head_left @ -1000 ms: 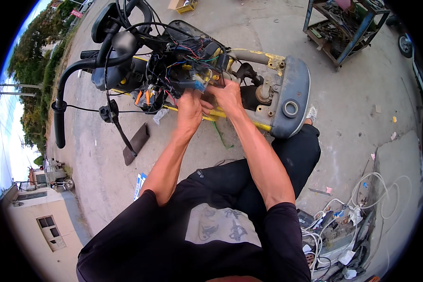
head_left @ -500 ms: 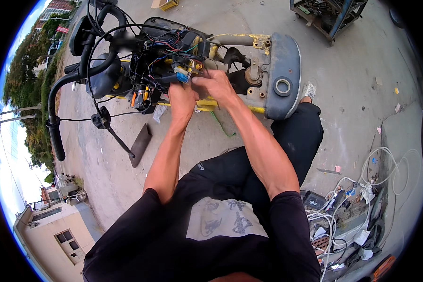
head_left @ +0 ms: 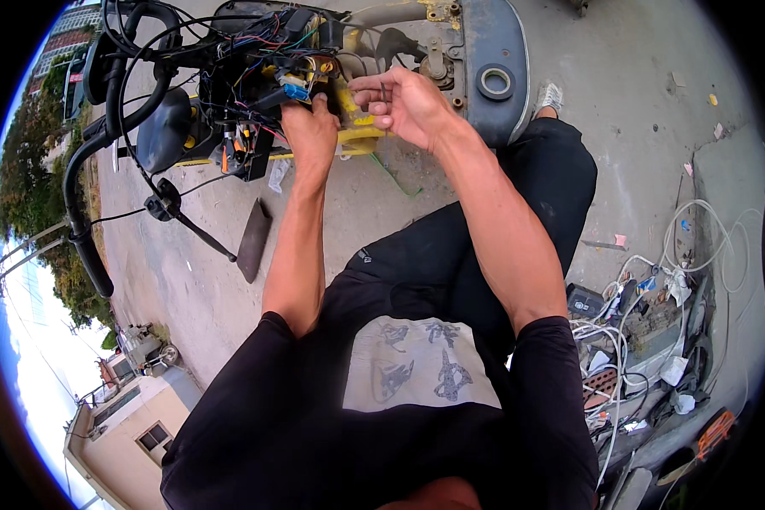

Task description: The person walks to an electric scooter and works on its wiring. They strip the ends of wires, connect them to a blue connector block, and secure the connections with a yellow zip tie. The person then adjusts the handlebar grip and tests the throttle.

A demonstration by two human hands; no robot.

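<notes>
A worn yellow metal two-wheeler frame [head_left: 361, 136] stretches across the top of the view from 10 to 1 o'clock, with a tangled bundle of thin black, red and green wires [head_left: 251, 51] exposed at 11 o'clock. Among those wires sits a small blue plastic connector [head_left: 294, 89]. The person's left hand [head_left: 310, 134] is just below it, thumb raised and the other fingertips mostly hidden; whether they grip the connector or a wire, I cannot tell. The right hand [head_left: 408, 104] is at 12 o'clock, apart from the left one, its fingers loosely bent and spread, with nothing visible in its grasp.

At 1 o'clock, beyond the right hand, is a rounded grey plastic end panel [head_left: 507, 47] with a pale circular ring [head_left: 495, 82] set in it. A curved black tubular handlebar [head_left: 78, 183] reaches out toward 10 o'clock. Orange-and-black slender pieces [head_left: 238, 144] lie to the left of the left hand. On the grey concrete ground [head_left: 204, 314], a dark flat rectangular piece [head_left: 253, 240] lies at 9 o'clock, and a looped white hose [head_left: 727, 246] at 3 o'clock.
</notes>
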